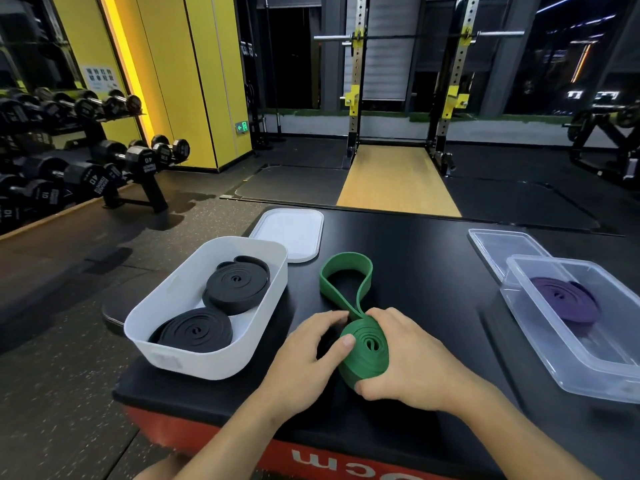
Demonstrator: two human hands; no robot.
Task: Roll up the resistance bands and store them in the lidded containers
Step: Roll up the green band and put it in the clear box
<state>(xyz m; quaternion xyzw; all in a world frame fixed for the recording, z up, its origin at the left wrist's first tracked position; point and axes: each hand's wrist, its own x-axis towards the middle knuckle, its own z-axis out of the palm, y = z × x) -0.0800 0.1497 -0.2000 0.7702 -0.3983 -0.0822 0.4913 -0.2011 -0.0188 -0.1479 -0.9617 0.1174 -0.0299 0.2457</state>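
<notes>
Grip: both hands on the green band [367,351]. Right hand [412,358] is wrapped round the coiled part from the right, thumb tucked under the near edge. Left hand [304,351] pinches the coil from the left, thumb pad pressed on the spiral face, forefinger reaching over the far side. Neither hand is slack.

Band: partly rolled. The coil stands tilted on the black platform top [433,254], near its front edge. A loose loop [346,271] runs away from the coil, lying open on the surface between the two boxes.

Left of the hands: white container [166,341], lid off, with two black rolled bands in it, far one [239,285] and near one [194,330]. White lid [291,233] lies flat just behind it.

Right: clear container [571,368], uncovered, holding one purple rolled band [564,299]. Clear lid [498,244] sits behind, partly under the box's far corner.

Progress, as judged: three bands rolled and stowed. Green one perhaps over half wound. Left to do: finish the roll, place it in a box (which one, cannot tell), fit both lids. No other loose bands in view.
</notes>
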